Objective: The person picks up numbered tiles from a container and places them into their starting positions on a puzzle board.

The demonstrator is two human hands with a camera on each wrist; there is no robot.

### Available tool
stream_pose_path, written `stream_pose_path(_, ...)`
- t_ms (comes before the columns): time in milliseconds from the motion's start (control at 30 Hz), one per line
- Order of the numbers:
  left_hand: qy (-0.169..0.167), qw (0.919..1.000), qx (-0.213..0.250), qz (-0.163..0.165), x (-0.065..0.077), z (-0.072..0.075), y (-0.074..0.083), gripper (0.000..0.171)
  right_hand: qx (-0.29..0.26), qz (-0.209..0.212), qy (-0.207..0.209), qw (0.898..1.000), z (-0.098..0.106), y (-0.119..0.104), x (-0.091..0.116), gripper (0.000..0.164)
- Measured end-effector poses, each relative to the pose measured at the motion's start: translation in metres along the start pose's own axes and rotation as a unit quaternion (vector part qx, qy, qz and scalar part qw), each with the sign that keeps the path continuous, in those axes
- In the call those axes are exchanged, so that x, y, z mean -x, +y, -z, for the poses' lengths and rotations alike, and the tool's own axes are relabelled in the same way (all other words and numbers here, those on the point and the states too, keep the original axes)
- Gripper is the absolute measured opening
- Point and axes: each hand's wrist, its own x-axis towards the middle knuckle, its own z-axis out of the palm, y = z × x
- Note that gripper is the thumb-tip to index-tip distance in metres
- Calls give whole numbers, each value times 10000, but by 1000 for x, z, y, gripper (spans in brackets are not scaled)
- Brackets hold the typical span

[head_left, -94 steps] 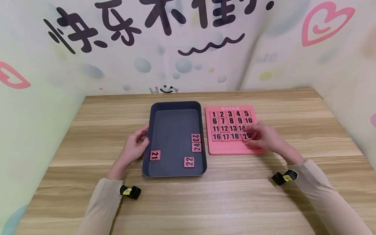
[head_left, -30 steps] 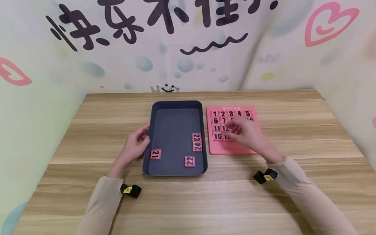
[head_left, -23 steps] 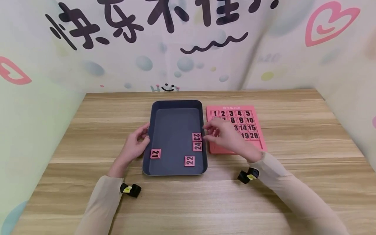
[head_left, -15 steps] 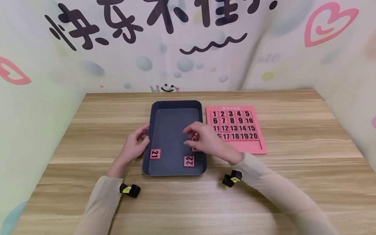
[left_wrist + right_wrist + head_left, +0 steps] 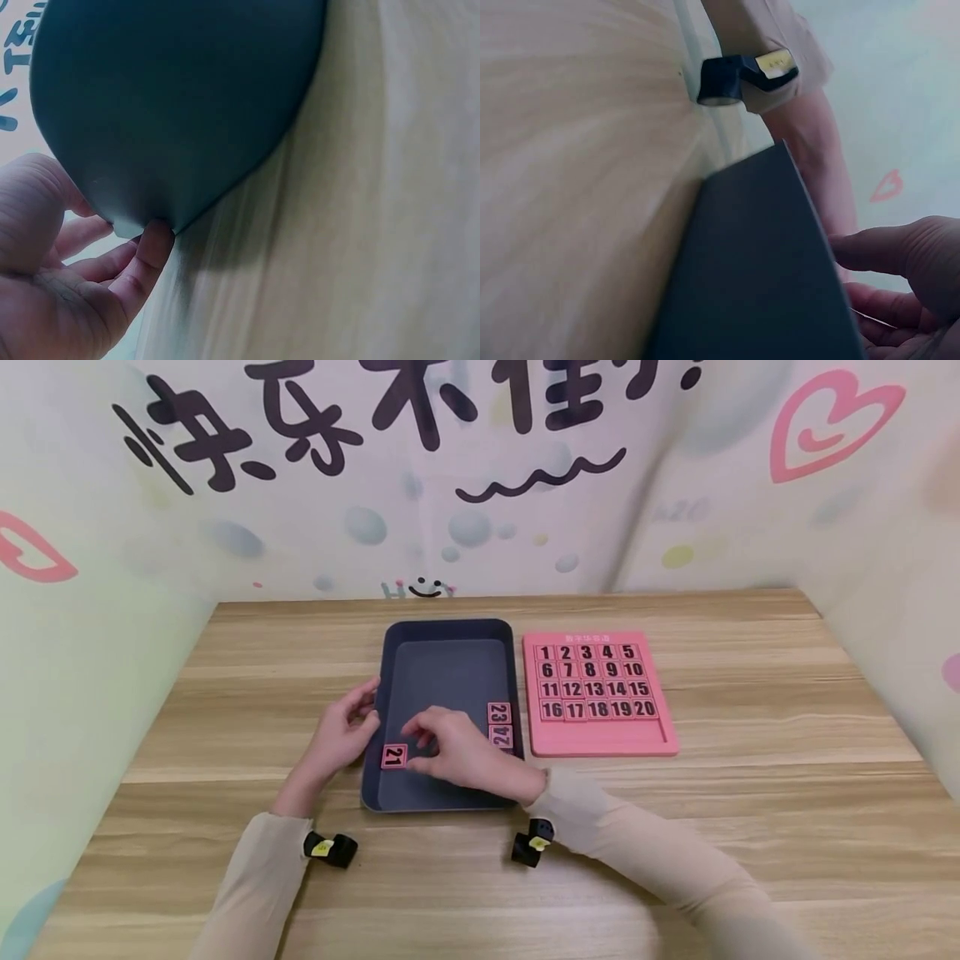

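A dark grey-blue tray (image 5: pixel 446 631) holds several pink number tiles. My left hand (image 5: pixel 345 731) grips its left edge; in the left wrist view the fingertips (image 5: pixel 155 238) meet the tray's outer wall. Over the tray's lower half is my right hand (image 5: pixel 457 747), thumb and fingers apart with nothing between them. Tile 21 (image 5: pixel 394 756) lies just left of its fingertips. Tiles 23 (image 5: pixel 498 713) and 24 (image 5: pixel 500 737) lie along the right wall, and tile 22 is hidden beneath the right hand. In the right wrist view the tray wall partly covers the right fingers (image 5: pixel 885 251).
To the tray's right lies a pink number puzzle board (image 5: pixel 600 742), with tiles 1 to 20 in rows and a bare bottom row. Both stand on a wooden table (image 5: pixel 450 877). A printed wall (image 5: pixel 300 543) rises behind it.
My right hand has left tile 20 on the board and moved left across the board and into the space over the tray, toward tile 21. The left hand has stayed at the tray's edge.
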Motion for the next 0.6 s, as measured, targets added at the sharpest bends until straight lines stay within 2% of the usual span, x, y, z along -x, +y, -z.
stream_pose_path(267, -70, 9998, -98, -161, 0, 0, -3, 49, 174, -305, -118, 9993, -16, -3, -8, 34)
stream_pose_path(433, -70, 9998, -91, -140, 0, 1, -1, 49, 380, -602, -212, 9972, -20, -3, -12, 37)
stream_pose_path(600, -42, 9999, -137, -93, 1, 1, -1, 49, 616, -706, -364, 9949, -23, -4, -14, 41)
